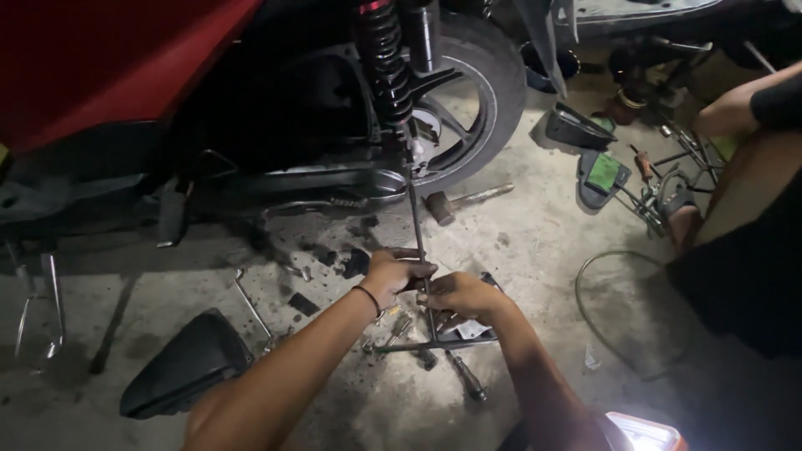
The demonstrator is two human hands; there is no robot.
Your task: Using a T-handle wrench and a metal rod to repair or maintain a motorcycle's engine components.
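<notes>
Both hands hold a long metal T-handle wrench whose shaft runs up to the bottom of the black shock absorber spring on a red motorcycle. My left hand grips the shaft, a dark band on its wrist. My right hand grips the same shaft just below and to the right. The wrench's cross handle lies low over the concrete floor.
The rear wheel stands behind the shaft. A hammer, a screwdriver, small bolts and a black seat part lie on the floor. Another person sits at right among tools and black panels. A cable loop lies nearby.
</notes>
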